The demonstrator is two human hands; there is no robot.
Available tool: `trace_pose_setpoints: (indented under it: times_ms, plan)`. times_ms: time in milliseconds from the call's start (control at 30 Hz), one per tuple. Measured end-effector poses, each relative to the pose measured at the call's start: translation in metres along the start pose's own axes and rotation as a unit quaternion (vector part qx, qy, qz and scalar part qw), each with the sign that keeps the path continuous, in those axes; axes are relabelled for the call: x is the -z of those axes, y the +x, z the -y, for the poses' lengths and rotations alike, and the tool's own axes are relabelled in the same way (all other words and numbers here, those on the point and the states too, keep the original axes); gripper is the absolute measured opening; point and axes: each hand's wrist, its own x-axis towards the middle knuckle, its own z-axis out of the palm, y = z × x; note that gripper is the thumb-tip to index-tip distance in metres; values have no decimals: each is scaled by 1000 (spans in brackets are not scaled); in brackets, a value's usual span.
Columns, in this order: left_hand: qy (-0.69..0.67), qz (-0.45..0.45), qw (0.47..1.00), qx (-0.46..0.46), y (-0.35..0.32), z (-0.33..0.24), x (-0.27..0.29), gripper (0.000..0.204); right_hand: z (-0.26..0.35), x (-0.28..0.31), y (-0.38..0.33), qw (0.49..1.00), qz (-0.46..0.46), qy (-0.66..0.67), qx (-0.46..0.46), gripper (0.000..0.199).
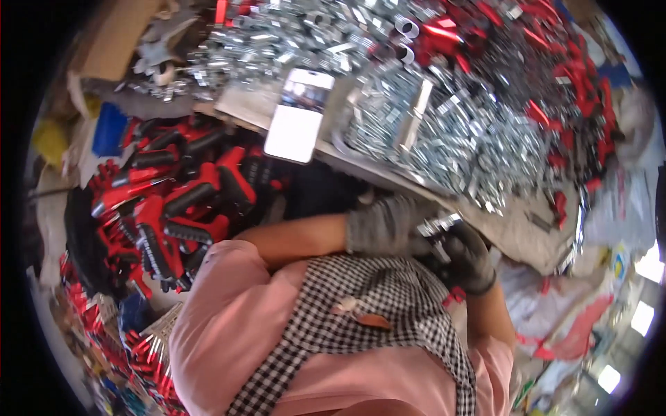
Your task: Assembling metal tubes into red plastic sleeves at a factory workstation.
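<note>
1. While a shiny metal part (441, 226) is held before the checked apron (416, 291), near the bench (531, 243), it is best steadied by the right hand (469, 260).
2. Right fingers are curled in around the part; the left hand (392, 227) is blurred beside it, finger spread can't be made out.
3. Alignment is best checked before force is applied.

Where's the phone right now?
In the head view, the phone lies left of centre at the table's edge, with red tools to its lower left and shiny metal parts to its right.
</note>
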Motion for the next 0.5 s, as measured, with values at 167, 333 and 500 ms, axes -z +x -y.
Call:
trace_pose_setpoints:
  times_ms: [167,333,500]
  plan:
    - [-118,97,986,64,6,7,1,47,-7,-1,-9,990,-1,130,-62,60]
    - [-226,4,958,174,6,-5,12,39,-19,6,-20,976,8,216,-35,60]
    - [-128,61,973,180,0,-9,13,44,-23,9,-38,971,15,236,-36,60]
